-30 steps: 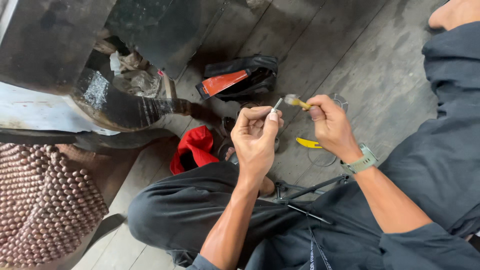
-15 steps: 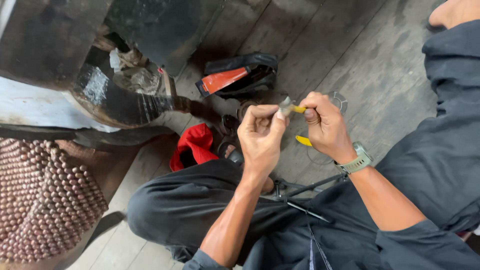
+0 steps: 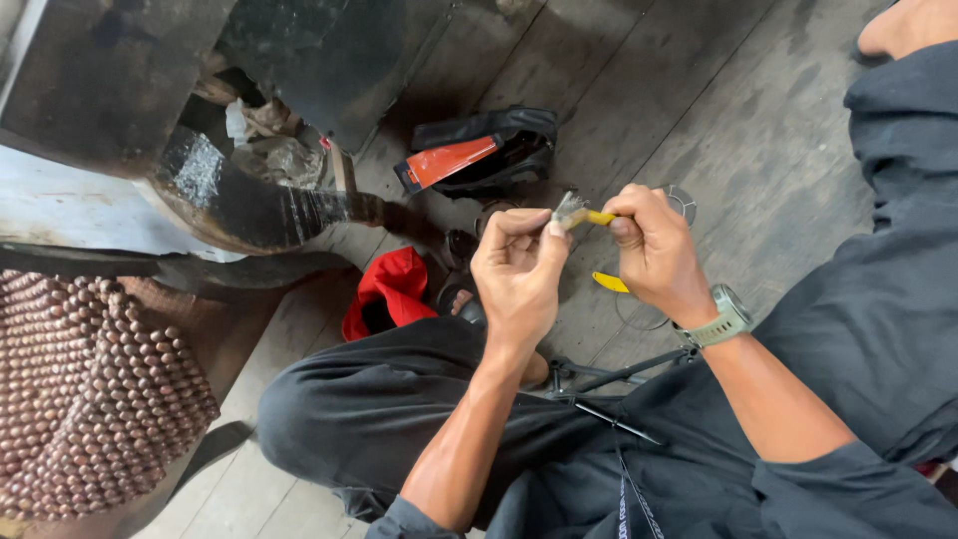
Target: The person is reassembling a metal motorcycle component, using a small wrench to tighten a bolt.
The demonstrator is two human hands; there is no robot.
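Open plank floor (image 3: 738, 110) up and to the right of the black pouch (image 3: 489, 150), bare boards there, room to pass. Left of the pouch, crowded: dark curved metal part (image 3: 249, 205) and crumpled rags (image 3: 269, 150) blocking the way. Below the pouch, a red cloth (image 3: 394, 289) against the dark-trousered knee (image 3: 379, 399), closing the lower route. Right of the pouch, both hands, left hand (image 3: 519, 274) and right hand (image 3: 654, 250), close together around yellow-handled pliers (image 3: 589, 215), only a narrow gap between. Far left of the pouch, a beaded brown mat (image 3: 90, 399) walling off that side.
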